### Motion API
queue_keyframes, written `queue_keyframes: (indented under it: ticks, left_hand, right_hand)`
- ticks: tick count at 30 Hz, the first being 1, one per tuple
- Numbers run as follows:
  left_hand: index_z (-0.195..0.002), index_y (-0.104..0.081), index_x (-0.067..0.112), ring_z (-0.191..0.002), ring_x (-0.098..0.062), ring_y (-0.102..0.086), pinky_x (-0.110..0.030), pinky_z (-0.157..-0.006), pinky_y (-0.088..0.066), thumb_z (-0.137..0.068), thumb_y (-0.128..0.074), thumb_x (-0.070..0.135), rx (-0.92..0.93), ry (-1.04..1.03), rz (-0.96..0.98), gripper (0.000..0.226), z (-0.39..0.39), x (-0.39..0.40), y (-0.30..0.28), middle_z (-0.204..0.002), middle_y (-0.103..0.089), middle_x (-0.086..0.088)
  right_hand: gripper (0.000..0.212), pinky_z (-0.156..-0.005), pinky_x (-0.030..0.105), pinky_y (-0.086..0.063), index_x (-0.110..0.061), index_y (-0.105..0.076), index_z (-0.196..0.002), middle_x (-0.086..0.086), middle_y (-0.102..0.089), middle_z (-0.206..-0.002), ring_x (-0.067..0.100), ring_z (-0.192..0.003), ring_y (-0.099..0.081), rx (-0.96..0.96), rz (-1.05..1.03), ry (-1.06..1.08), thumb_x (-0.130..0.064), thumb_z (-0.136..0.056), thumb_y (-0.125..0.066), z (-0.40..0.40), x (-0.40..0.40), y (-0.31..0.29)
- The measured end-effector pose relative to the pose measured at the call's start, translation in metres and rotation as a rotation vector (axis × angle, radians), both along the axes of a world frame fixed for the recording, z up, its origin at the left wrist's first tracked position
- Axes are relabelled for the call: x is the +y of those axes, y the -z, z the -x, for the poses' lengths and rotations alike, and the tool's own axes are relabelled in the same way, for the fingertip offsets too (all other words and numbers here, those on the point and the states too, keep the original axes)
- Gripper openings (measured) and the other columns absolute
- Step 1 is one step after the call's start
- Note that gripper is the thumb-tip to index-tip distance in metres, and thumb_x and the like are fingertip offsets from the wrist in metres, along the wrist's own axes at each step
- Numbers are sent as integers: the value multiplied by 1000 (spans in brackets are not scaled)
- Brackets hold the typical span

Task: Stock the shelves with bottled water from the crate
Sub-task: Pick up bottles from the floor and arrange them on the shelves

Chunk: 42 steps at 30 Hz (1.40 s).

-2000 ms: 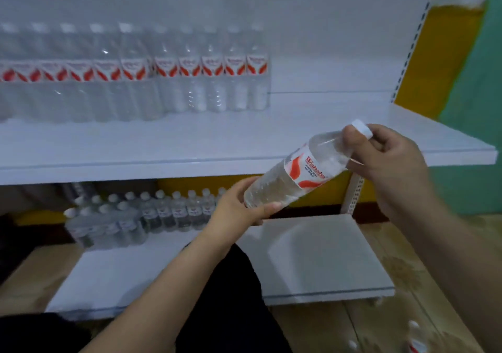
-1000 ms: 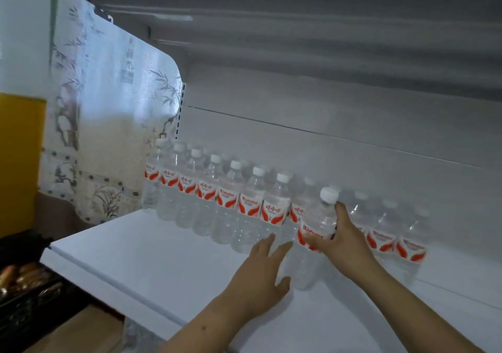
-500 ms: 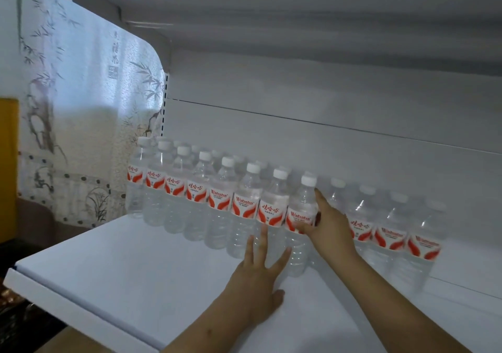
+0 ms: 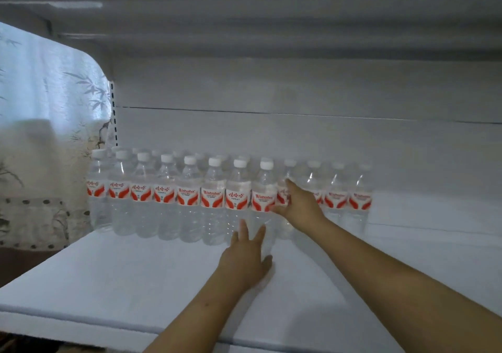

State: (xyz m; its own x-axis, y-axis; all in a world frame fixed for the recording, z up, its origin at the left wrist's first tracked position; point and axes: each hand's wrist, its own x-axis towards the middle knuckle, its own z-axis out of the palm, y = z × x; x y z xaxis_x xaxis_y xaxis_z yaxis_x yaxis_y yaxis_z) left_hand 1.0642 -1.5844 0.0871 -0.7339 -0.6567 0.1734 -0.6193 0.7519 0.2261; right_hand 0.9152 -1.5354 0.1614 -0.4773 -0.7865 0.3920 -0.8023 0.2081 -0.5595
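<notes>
A front row of clear water bottles with red-and-white labels stands on the white shelf, with a second row behind it. The rightmost bottle of the front row stands upright on the shelf. My right hand holds it at the label, thumb on the front and fingers along its right side. Below, my left hand lies flat on the shelf with straight fingers reaching the bottle's base. The crate is out of view.
Further bottles of the back row continue to the right of my right hand. A white shelf underside hangs overhead. A patterned curtain hangs at the left. Bare shelf lies in front and to the right.
The bottle went from my two hands below the shelf up onto it, then slid back into line with the front row. My left hand spread flat at its base.
</notes>
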Motion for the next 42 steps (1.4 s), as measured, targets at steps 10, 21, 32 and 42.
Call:
queue_keyframes:
  ticks: [10, 21, 32, 42]
  left_hand:
    - [-150, -29, 31, -136, -10, -37, -23, -107, -31, -100, -41, 46, 444, 476, -110, 54, 73, 166, -26, -152, -35, 9]
    - [-146, -35, 32, -125, -11, -43, -32, -107, -39, -95, -45, 47, 135, 819, -316, 54, 148, 385, 45, -138, -44, 9]
    - [-147, -37, 20, -130, -23, -45, -33, -105, -41, -94, -50, 45, -324, 981, -474, 60, 183, 554, 183, -149, -40, -5]
    - [-142, -43, 9, -129, -28, -48, -35, -105, -39, -100, -44, 38, -896, 955, -360, 51, 158, 625, 332, -145, -46, -13]
  right_hand:
    - [76, -115, 37, -33, -20, -22, -155, 5, -38, -154, 23, -139, -40, 110, 97, 243, -59, -95, -46, 24, 177, -52]
    - [69, -102, 29, -38, -20, -31, -152, 4, -47, -147, 20, -131, -49, -56, 208, 564, -56, -96, -46, 63, 414, -33]
    - [66, -108, 29, -37, -17, -36, -150, 8, -51, -144, 20, -132, -48, -275, 86, 891, -53, -96, -49, 92, 628, 135]
    - [61, -95, 33, -43, -11, -34, -150, 15, -49, -144, 31, -124, -53, -937, -282, 1131, -44, -101, -45, 22, 746, 446]
